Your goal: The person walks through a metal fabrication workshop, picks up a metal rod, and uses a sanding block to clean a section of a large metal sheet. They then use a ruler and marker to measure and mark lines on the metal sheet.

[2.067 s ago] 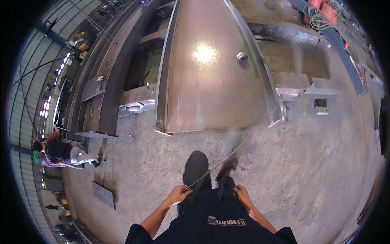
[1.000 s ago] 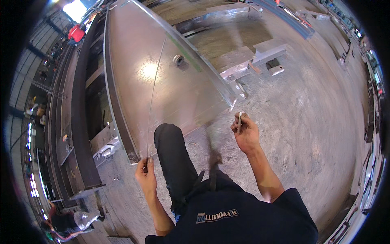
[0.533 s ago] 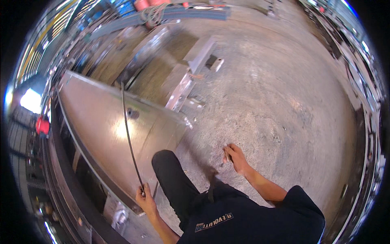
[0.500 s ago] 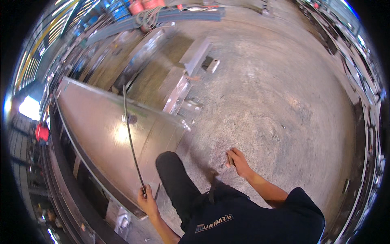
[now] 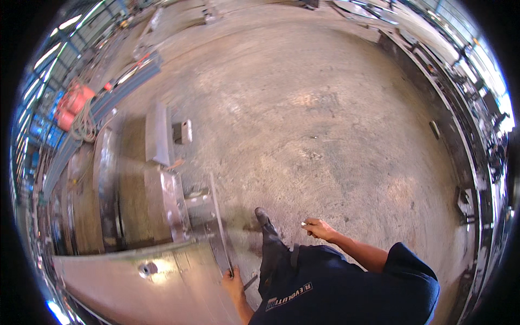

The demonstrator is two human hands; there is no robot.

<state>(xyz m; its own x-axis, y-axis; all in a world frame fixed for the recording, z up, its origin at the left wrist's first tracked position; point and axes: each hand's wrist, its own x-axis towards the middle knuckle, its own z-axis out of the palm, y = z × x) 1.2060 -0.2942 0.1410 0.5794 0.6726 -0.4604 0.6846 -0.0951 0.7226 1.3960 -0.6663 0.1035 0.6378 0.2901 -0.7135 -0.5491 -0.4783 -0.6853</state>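
My left hand (image 5: 233,280) grips the near end of a long thin metal strip (image 5: 219,222) that runs up and away from it, past the corner of a large steel plate (image 5: 135,284) at the lower left. My right hand (image 5: 318,228) is out in front of my body over the concrete floor, closed on a small pale stick-like piece (image 5: 304,223). A dark shoe (image 5: 264,219) steps forward between the two hands.
Steel blocks and beams (image 5: 158,135) lie on the floor to the left, with red cylinders and coiled hose (image 5: 76,108) beyond them. Long steel rails (image 5: 460,141) curve along the right side. Concrete floor (image 5: 325,119) stretches ahead.
The view has swung right: the big plate slid from the centre to the lower left. My left hand still holds the strip; my right hand stays closed on the small piece.
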